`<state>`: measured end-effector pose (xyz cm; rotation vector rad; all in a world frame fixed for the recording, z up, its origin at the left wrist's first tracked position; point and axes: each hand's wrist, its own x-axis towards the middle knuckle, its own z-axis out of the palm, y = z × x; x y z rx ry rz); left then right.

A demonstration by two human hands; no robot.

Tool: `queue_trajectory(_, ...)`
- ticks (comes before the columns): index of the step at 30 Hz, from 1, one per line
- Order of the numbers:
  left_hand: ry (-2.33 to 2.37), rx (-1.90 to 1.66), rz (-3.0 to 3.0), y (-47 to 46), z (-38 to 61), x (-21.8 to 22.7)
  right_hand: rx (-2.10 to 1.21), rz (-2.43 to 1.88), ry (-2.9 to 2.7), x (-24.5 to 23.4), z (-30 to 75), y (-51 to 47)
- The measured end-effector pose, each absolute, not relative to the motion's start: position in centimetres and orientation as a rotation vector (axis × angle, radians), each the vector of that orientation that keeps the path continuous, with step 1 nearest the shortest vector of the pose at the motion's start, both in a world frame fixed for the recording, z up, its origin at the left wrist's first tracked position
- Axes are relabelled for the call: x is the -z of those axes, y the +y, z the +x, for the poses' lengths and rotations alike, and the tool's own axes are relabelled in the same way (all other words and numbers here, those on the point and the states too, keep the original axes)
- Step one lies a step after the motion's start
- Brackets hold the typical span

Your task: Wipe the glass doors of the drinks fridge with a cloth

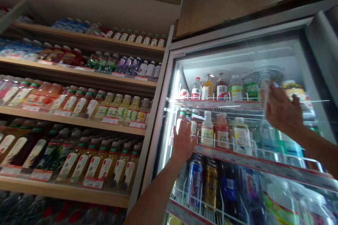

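Observation:
My left hand (pixel 183 142) has its fingers spread, palm toward the glass door (pixel 237 54) of a lit drinks fridge, and appears to rest flat on it. Higher up on the right, my right hand (pixel 282 107) is bent around a pale, crumpled cloth (pixel 264 95), pressed near the same glass. Motion blurs this hand, and part of the cloth is hidden behind it. Beyond the glass, a juice bottle (pixel 207 130) stands close to my left hand, and a yellow-labelled bottle (pixel 294 89) shows behind my right.
Wooden shelves (pixel 124 130) packed with bottled drinks fill the left side. Inside the fridge, wire-fronted shelves (pixel 219 104) hold bottles and cans (pixel 195 182). The fridge's metal frame (pixel 155 126) stands beside the shelving. A brown panel (pixel 227 3) is above.

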<state>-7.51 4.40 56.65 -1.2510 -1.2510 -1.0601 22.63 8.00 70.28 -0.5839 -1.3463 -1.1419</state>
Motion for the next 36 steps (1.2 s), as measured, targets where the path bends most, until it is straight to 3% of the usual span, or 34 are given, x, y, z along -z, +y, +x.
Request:
queue_trajectory(3, -1.231, 1.065, -1.234, 4.8, -7.7, -56.4, 1.117, -0.675, -1.291, -72.5, 21.2, 7.8)
queue_trajectory(9, -1.167, 1.063, -1.234, 5.0, -8.5, -56.2, 1.431, -0.452, -1.696, -71.1, 14.7, 7.8)
queue_trajectory(15, -1.168, 1.118, -1.209, 5.5, -9.6, -56.6, 1.194, -0.658, -1.404, -73.8, 12.9, 7.7)
queue_trajectory(20, -1.131, 1.112, -1.266, 5.6, -11.0, -56.6, 1.400, -0.428, -1.772, -72.0, 7.7, 7.0)
queue_trajectory(27, -1.141, 1.226, -1.422, 4.7, -13.9, -56.4, 1.222, -0.605, -1.571, -75.6, 4.4, 7.0)
queue_trajectory(31, -1.056, 1.517, -1.518, 3.5, -13.6, -57.3, 1.348, -0.434, -1.811, -72.1, 0.8, 6.7)
queue_trajectory(36, -0.947, 2.022, -1.525, 3.3, -10.1, -61.6, 1.335, -0.249, -2.014, -68.1, 1.5, 6.0)
